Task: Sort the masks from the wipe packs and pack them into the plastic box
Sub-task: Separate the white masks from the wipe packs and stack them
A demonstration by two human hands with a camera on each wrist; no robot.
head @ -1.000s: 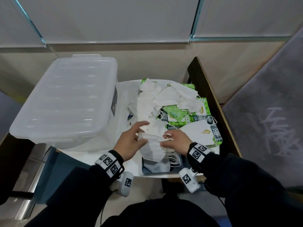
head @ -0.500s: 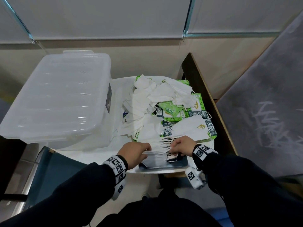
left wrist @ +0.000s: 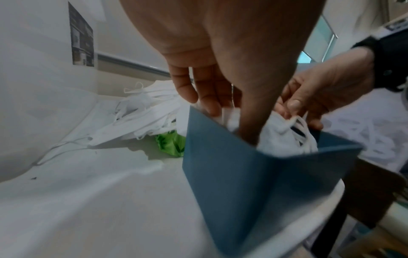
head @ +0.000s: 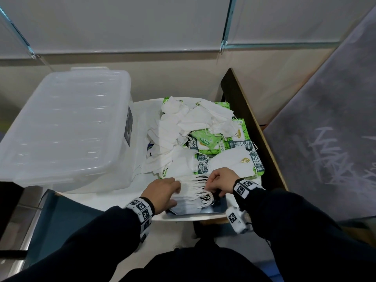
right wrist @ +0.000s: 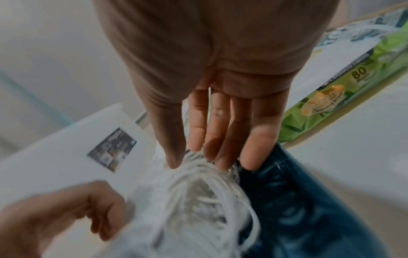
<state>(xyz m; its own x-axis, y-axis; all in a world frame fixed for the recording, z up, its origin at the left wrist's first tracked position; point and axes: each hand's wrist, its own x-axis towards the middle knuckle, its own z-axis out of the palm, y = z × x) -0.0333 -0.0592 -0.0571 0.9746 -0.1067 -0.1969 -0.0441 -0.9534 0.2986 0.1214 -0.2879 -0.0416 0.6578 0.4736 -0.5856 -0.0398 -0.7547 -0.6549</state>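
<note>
While the big clear lidded plastic box [head: 67,127] sits closed well to the left of the fingers, the mixed heap of masks [head: 183,127] and green wipe packs [head: 205,140] lies just beyond them. Since a second ago the mask stack [head: 191,192] has come down from mid-air into the small blue box [left wrist: 243,174] under the fingers. The left hand [head: 162,192] grips the stack's body; the right hand [head: 220,180] pinches its ear loops [right wrist: 207,176]. One batch looks nearly packed; most remain unsorted.
</note>
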